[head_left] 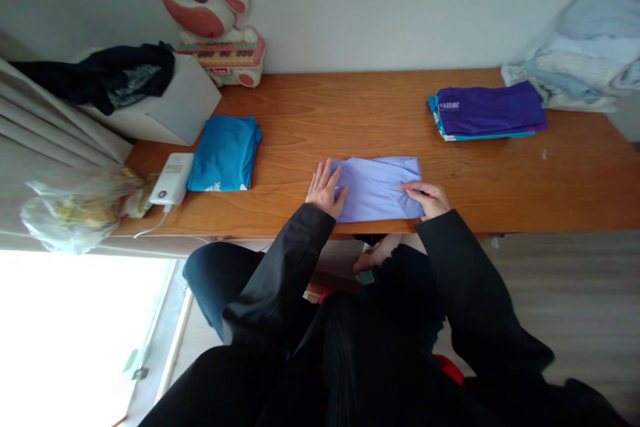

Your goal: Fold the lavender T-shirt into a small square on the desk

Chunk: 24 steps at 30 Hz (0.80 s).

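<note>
A lavender folded garment (375,190) lies flat at the table's front edge, in front of me. It is a neat rectangle with light wrinkles; its exact kind does not show. My left hand (325,191) rests on its left end with the fingers spread. On the right end lies my right hand (429,199), fingers stretched inward over the cloth and the thumb near its lower corner. Left of the garment is a folded bright blue garment (225,153) with white print. Toward the back right is a stack of folded clothes, a purple garment (493,109) on top of blue ones.
The wooden table (340,113) stands against a wall. At its left are a white power bank (173,179) with a cable, a plastic bag (75,213), and a white box (185,97) bearing dark cloth. A cow-shaped toy keyboard (220,57) stands behind. Pale clothes (575,67) are heaped back right.
</note>
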Each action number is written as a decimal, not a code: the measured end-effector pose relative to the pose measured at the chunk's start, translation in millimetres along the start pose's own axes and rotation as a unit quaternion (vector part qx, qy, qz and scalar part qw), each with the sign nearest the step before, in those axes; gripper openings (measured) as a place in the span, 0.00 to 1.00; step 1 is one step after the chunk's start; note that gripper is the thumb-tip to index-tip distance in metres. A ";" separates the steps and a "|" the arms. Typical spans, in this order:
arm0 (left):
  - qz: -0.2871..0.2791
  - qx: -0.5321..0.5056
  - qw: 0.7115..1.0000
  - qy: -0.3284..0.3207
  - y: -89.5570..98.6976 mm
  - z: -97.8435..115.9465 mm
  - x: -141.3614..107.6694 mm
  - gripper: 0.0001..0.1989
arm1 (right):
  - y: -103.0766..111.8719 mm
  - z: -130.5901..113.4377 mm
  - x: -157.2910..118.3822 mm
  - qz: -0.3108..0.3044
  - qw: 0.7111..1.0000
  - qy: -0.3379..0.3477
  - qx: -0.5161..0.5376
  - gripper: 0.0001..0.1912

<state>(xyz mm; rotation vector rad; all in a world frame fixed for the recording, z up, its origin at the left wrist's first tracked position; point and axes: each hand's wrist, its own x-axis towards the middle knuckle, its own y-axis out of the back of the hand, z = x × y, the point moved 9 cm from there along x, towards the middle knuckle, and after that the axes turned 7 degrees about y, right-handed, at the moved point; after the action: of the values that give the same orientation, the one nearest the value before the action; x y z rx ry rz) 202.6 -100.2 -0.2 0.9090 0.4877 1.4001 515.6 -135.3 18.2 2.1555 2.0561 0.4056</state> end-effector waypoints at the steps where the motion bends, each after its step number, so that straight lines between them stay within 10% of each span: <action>1: -0.011 0.028 1.000 0.004 -1.1 3.9 -2.4 0.37 | -0.8 -3.9 -1.4 0.004 1.000 -0.005 -0.002 0.15; 6: -0.007 0.081 0.996 0.048 0.3 9.8 -6.8 0.39 | -2.0 -29.2 -3.9 -0.015 1.000 0.006 -0.017 0.27; 12: -0.015 0.108 0.993 0.045 -3.3 12.9 -6.4 0.40 | 59.8 -66.4 26.3 -0.018 0.983 0.081 -0.163 0.26; 24: 0.021 0.109 0.993 0.036 -5.0 9.1 -8.0 0.37 | 193.0 -153.6 216.6 0.022 0.928 0.116 -0.352 0.31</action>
<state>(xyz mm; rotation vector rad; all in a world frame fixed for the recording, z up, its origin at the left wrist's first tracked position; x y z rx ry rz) 211.5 -109.8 -0.5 1.0528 0.6900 1.4407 663.9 55.2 240.7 1.7576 1.5883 1.2359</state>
